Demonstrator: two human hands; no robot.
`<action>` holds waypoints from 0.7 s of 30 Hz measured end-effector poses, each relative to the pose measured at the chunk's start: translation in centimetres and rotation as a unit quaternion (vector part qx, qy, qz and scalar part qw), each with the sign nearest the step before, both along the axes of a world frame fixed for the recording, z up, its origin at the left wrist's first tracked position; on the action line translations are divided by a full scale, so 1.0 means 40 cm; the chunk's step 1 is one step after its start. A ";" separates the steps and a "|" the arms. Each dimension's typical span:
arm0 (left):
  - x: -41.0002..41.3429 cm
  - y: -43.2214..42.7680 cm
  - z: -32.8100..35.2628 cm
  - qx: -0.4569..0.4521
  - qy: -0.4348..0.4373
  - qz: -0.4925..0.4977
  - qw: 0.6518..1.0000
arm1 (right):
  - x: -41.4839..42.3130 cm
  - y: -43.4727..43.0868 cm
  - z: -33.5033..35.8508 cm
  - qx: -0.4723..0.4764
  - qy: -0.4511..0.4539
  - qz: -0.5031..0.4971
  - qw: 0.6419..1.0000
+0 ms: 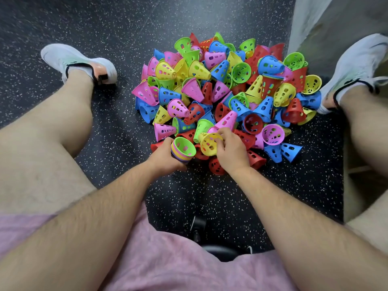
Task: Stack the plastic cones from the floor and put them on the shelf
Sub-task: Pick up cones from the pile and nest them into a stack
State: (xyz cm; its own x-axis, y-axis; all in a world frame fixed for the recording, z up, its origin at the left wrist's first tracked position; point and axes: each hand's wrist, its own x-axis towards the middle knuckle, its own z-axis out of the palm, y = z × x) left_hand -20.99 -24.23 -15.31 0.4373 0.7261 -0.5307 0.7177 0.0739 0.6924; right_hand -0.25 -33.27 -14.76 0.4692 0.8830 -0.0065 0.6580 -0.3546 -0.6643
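Note:
A big heap of perforated plastic cones point(228, 87) in pink, yellow, green, blue and red lies on the dark speckled floor between my feet. My left hand point(165, 157) grips a short stack of nested cones point(183, 149), a green one on top with its wide mouth facing up. Just to the right, my right hand point(231, 149) holds a single yellow cone point(209, 142) at the near edge of the heap, fingers curled over its rim. The two hands are close together, cone and stack almost touching.
My bare legs and white shoes point(77, 63) point(354, 70) flank the heap left and right. A grey upright surface point(336, 24) rises at the far right. A black wheeled stool base point(201, 234) shows beneath me. No shelf is in view.

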 end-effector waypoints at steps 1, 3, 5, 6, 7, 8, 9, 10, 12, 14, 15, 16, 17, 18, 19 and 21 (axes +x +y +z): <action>0.001 0.001 -0.001 -0.001 -0.001 0.000 1.000 | 0.011 0.005 0.011 0.014 0.046 -0.030 0.998; 0.007 -0.001 -0.003 0.003 -0.003 -0.009 1.000 | 0.020 0.022 0.029 0.025 0.148 -0.080 0.985; 0.017 -0.006 0.003 0.016 -0.008 -0.024 1.000 | 0.016 0.036 0.040 0.023 0.220 -0.089 0.971; 0.024 -0.010 0.006 0.019 -0.010 -0.028 0.999 | 0.010 0.039 0.043 0.015 0.234 -0.072 0.970; 0.030 -0.014 0.009 0.021 -0.014 -0.032 0.999 | 0.004 0.039 0.041 0.000 0.226 -0.043 0.973; 0.036 -0.017 0.010 0.023 -0.017 -0.036 0.999 | -0.003 0.035 0.042 -0.021 0.198 -0.003 0.980; 0.043 -0.021 0.009 0.026 -0.021 -0.040 0.999 | -0.010 0.029 0.041 -0.037 0.156 0.039 0.986; 0.049 -0.025 0.008 0.028 -0.026 -0.044 0.998 | -0.010 0.019 0.038 -0.043 0.115 0.069 0.990; 0.056 -0.031 0.001 0.032 -0.026 -0.053 0.998 | 0.006 -0.008 0.032 -0.045 0.059 0.072 0.995; 0.058 -0.037 -0.004 0.035 -0.009 -0.067 0.997 | 0.036 -0.044 0.021 -0.079 -0.009 0.074 0.994; 0.058 -0.040 -0.007 0.033 -0.001 -0.073 0.997 | 0.047 -0.062 0.015 -0.113 -0.047 0.091 0.988; 0.058 -0.043 -0.010 0.029 0.004 -0.077 0.997 | 0.054 -0.078 0.007 -0.142 -0.081 0.112 0.980; 0.058 -0.044 -0.012 0.027 0.010 -0.081 0.996 | 0.054 -0.090 0.002 -0.168 -0.104 0.129 0.972; 0.058 -0.045 -0.013 0.026 0.015 -0.084 0.996 | 0.052 -0.097 -0.004 -0.188 -0.113 0.137 0.966; 0.059 -0.045 -0.013 0.027 0.019 -0.086 0.996 | 0.045 -0.099 -0.007 -0.203 -0.109 0.133 0.964; 0.058 -0.045 -0.013 0.028 0.020 -0.088 0.996 | 0.029 -0.097 -0.012 -0.217 -0.088 0.105 0.966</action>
